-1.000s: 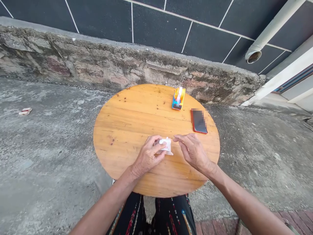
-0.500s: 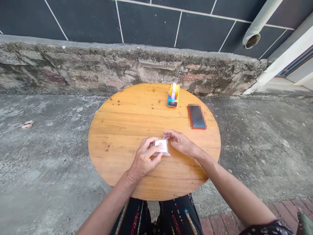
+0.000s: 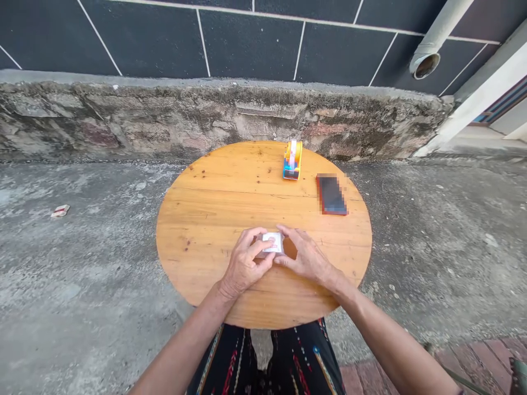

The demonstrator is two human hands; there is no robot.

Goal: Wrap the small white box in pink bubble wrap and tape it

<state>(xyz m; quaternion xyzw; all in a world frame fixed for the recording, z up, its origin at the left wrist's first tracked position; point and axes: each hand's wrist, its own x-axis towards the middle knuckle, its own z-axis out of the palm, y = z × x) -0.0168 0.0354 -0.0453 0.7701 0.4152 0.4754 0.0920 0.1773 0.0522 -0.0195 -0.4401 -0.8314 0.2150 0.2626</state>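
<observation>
A small white packet (image 3: 277,237) with reddish print and a clear plastic wrapper lies on the round wooden table (image 3: 197,219), near its front middle. My left hand (image 3: 247,258) grips the packet from the left, its index finger pressed on the printed top and its thumb along the near edge. At the right end, my right hand (image 3: 304,252) curves round the wrapper, fingertips at the far corner and thumb at the near corner. What exactly the right fingertips pinch is too small to make out.
Toward the back of the table stands a yellow and blue tape dispenser (image 3: 292,162) with a roll in it. A dark phone (image 3: 331,195) with a red edge lies at the right. Behind the table runs a rough stone ledge (image 3: 197,118). A crumpled packet (image 3: 60,210) lies on the ground.
My right hand has closed in on the packet's right end, its thumb coming to the near corner. The loose wrapper end there is now drawn in. My left hand keeps its hold.
</observation>
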